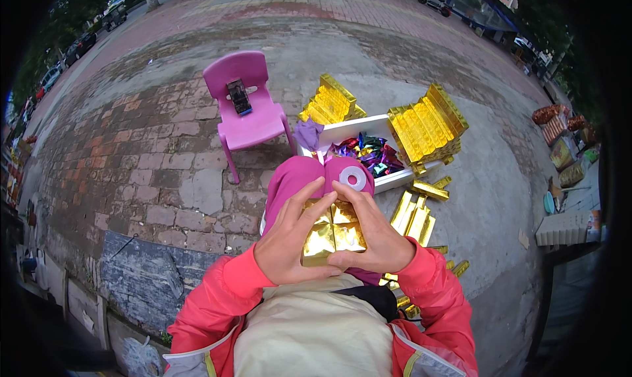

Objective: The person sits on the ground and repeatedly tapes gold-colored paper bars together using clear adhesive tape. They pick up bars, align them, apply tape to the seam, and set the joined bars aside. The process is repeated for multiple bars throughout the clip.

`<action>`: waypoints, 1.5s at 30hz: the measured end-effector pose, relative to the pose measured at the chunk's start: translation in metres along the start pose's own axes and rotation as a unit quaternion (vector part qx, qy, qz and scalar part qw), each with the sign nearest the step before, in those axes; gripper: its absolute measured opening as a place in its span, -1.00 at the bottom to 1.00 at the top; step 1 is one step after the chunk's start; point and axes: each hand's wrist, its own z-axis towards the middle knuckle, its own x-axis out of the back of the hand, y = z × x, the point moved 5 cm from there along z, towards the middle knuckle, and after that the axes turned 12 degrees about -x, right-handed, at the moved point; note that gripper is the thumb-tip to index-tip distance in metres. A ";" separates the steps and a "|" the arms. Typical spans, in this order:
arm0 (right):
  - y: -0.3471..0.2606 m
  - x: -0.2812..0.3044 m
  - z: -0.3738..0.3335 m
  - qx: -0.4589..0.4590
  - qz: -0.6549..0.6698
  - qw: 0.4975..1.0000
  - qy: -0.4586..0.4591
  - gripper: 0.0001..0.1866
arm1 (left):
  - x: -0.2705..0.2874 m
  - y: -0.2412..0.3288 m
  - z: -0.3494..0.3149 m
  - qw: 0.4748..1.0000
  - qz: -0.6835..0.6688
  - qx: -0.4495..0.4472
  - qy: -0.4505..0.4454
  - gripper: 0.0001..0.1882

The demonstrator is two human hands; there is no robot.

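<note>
Both my hands close around a square bundle of gold foil bars (334,235), held on end above my lap. My left hand (287,235) wraps its left side, and my right hand (376,235) wraps the right. The fingertips nearly meet at the far side, with the thumbs at the near side. A roll of white tape (353,177) lies on my pink-trousered knee just beyond the bundle. Past my knees stands a white box (357,128) with crumpled shiny foil pieces (372,152) in several colours.
Stacked gold foil bars (428,124) rise by the box's right side, with another gold stack (330,102) behind it. Loose gold bars (413,218) lie on the ground at right. A pink plastic chair (249,122) holding a dark phone-like object (239,97) stands at front left.
</note>
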 end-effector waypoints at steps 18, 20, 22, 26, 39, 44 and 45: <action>-0.023 0.038 -0.030 0.014 -0.121 0.987 0.107 -0.81 | 0.000 0.013 0.034 0.992 0.061 0.081 -0.079 -0.15; -0.028 0.039 -0.032 0.024 -0.149 0.983 0.104 -0.80 | 0.000 0.014 0.034 0.993 0.063 0.074 -0.071 -0.15; -0.033 0.037 -0.031 0.044 -0.188 0.976 0.101 -0.81 | -0.002 0.013 0.034 0.992 0.064 0.077 -0.080 -0.14; -0.042 0.031 -0.026 0.112 -0.279 0.950 0.083 -0.86 | -0.005 0.013 0.034 0.992 0.067 0.064 -0.081 -0.13; -0.054 0.033 -0.010 0.184 -0.345 0.920 -0.032 -0.85 | -0.007 0.014 0.032 0.996 0.066 0.035 -0.049 -0.12; -0.047 0.045 -0.002 0.113 -0.248 0.951 -0.145 -0.87 | -0.008 0.014 0.031 0.996 0.065 0.034 -0.052 -0.13; -0.046 0.045 0.000 0.119 -0.256 0.947 -0.151 -0.87 | -0.008 0.015 0.031 0.996 0.064 0.026 -0.049 -0.13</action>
